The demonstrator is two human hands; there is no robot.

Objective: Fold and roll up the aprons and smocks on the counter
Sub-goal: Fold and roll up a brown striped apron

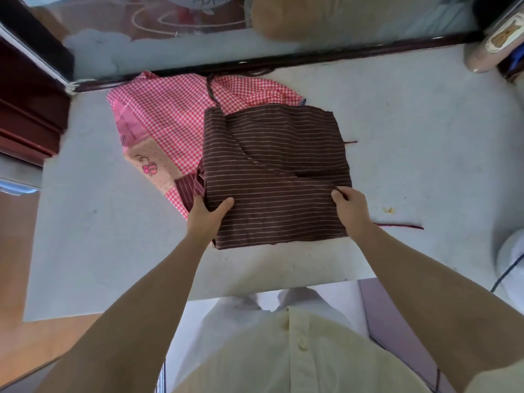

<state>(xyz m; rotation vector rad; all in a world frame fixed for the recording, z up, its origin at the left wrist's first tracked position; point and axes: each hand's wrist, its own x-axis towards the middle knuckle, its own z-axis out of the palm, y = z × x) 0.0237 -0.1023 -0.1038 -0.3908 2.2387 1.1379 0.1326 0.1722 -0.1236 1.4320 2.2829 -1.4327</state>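
Brown striped apron (272, 171) lies folded into a rough square on the pale table (425, 131), near the front edge and just right of centre. Thin pale stripes run across it, and a diagonal fold line crosses its upper half.

Left grip (208, 215): closed on the apron's left edge. The thumb lies on top of the cloth and the fingers are tucked beneath it, so the cloth is pinched between them.

Right grip (350, 211): closed on the apron's right edge. The fingers are curled over a raised fold of the cloth. Both forearms are bare and reach in from the near side.

Pink gingham smock (170, 123): spread flat under and to the left of the apron, running to the back of the table. A peach patch with a bee print (149, 167) shows at its left side. The apron overlaps its right part.

One dark tie (399, 226) trails from under the right wrist onto the table. A second tie end (350, 142) sticks out at the apron's right edge. A dark neck strap (210, 89) runs back across the smock.

A small yellow crumb (388, 210) lies on the table just right of the right grip. A pinkish container (487, 46) stands at the far right corner.
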